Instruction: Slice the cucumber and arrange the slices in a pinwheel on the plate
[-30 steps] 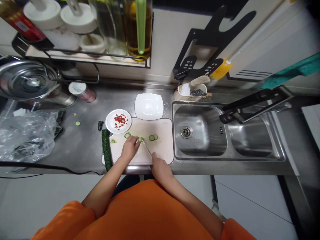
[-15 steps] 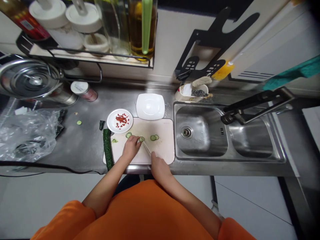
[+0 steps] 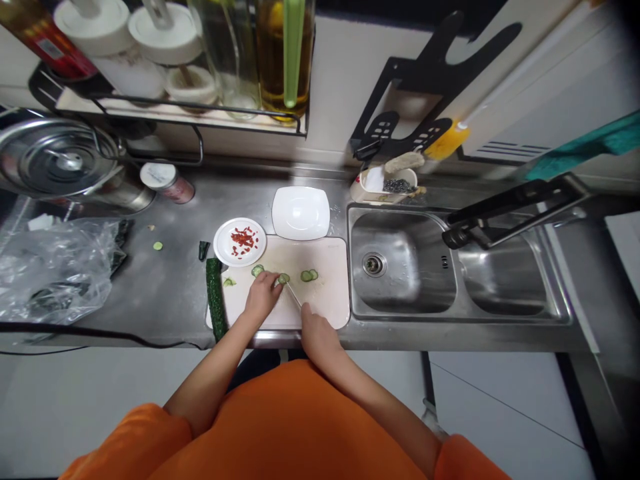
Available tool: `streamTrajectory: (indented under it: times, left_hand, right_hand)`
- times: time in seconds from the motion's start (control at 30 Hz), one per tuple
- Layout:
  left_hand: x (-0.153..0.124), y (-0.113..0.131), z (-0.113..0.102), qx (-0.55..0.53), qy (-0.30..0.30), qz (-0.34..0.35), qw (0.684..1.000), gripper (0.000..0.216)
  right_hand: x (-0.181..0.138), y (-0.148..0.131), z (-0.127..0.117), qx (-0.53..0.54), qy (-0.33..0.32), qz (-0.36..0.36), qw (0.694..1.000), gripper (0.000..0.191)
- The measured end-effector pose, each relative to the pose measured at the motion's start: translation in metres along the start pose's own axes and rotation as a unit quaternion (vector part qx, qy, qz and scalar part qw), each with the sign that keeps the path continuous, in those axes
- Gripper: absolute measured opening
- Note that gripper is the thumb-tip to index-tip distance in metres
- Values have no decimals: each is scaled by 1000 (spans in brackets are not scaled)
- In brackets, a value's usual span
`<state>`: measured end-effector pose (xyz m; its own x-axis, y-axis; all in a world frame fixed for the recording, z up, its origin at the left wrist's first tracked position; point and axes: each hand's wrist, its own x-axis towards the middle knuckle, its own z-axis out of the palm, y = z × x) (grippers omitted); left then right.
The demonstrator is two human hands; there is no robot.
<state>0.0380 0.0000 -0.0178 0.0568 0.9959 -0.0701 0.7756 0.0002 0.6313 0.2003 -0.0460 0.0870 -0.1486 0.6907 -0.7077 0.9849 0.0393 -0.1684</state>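
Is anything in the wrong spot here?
Yes, one small green round piece lies on the steel counter, left of the cutting board. It looks odd because other cucumber slices are on the board.

Whitish, fairly even light is falling on the middle of the frame, seemingly from overhead. The rectangular white plate point(image 3: 301, 213) is throwing back a small bright glare, and the steel sink point(image 3: 407, 267) at centre right is carrying broad, soft highlights. Toward the left edge, the plastic bag point(image 3: 65, 267) and pot lid point(image 3: 67, 162) are glinting in streaks. A soft shadow is lying beneath the rack point(image 3: 200, 118) at upper left, while the upper right corner is sinking into black. Wide-angle distortion is tilting the bottles point(image 3: 270, 67). At centre, the knife point(image 3: 294, 294) and cucumber slices point(image 3: 309, 275) are showing little fine detail.
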Motion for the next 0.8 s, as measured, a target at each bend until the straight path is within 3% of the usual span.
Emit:
streamTrajectory:
  times: [0.4,0.63,0.8]
  left_hand:
    - [4,3,0,-3,7,-19,1000,18]
    - [8,15,-5,-12,-1,-42,999,4]
    - [5,19,-16,-56,-9,-100,993,12]
  right_hand:
    - [2,0,-4,34,-33,-10,999,41]
    - [-16,19,1,30,-63,6,998,44]
    - [-24,34,-3,51,-85,10,995,48]
